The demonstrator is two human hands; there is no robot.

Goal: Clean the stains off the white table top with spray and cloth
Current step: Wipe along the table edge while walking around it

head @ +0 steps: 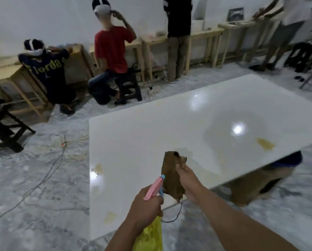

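The glossy white table top [169,127] fills the middle of the view. Yellow-brown stains show on it: one near the right edge [265,143], one at the left edge [98,168], one near the front left [109,216]. My left hand [148,205] grips a spray bottle [152,230] with a yellow body and a pink and blue head, held over the table's near edge. My right hand [186,182] holds a brown cloth [173,174] up above the table, just right of the sprayer head.
Several people are by wooden benches [138,44] along the back wall, two seated, two standing. A dark stool [4,131] stands at the left. A power strip [61,141] and cables lie on the marble floor left of the table.
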